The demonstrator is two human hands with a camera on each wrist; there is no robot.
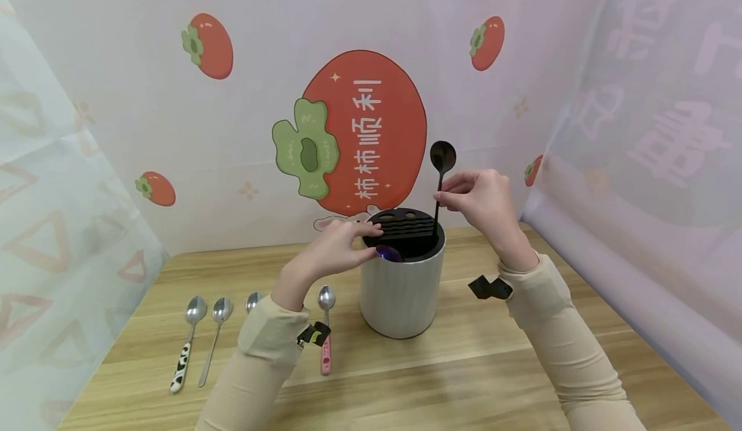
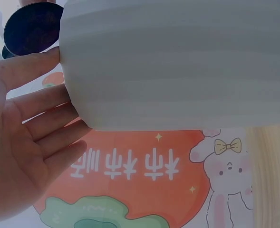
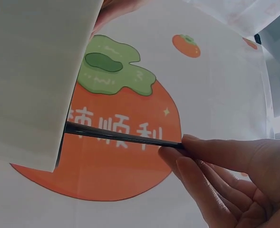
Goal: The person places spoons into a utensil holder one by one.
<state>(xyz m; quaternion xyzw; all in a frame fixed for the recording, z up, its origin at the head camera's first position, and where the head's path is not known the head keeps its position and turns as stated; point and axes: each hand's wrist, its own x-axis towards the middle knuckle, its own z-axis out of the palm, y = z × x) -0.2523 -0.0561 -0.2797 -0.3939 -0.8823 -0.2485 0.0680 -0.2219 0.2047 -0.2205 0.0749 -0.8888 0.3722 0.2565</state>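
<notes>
My right hand [image 1: 484, 202] pinches the thin handle of a black spoon [image 1: 443, 156] between thumb and fingertips. The spoon stands upright, bowl up, its lower end inside the top of a white round utensil holder [image 1: 401, 296]. In the right wrist view the handle [image 3: 125, 137] runs from the holder's rim to my fingers. My left hand [image 1: 333, 250] touches the holder's rim with extended fingers. Close by its thumb, a spoon with a shiny purple-blue bowl [image 1: 388, 252] leans at the near rim, its handle hidden. A black slotted insert [image 1: 397, 227] covers the holder's back part.
On the wooden table [image 1: 493, 366] to the left lie a spoon with a cow-print handle [image 1: 183, 360], a plain silver spoon [image 1: 222, 310], another spoon [image 1: 253, 301] partly behind my left sleeve, and a pink-handled spoon [image 1: 326, 347]. A printed cloth [image 1: 249, 96] hangs behind the holder.
</notes>
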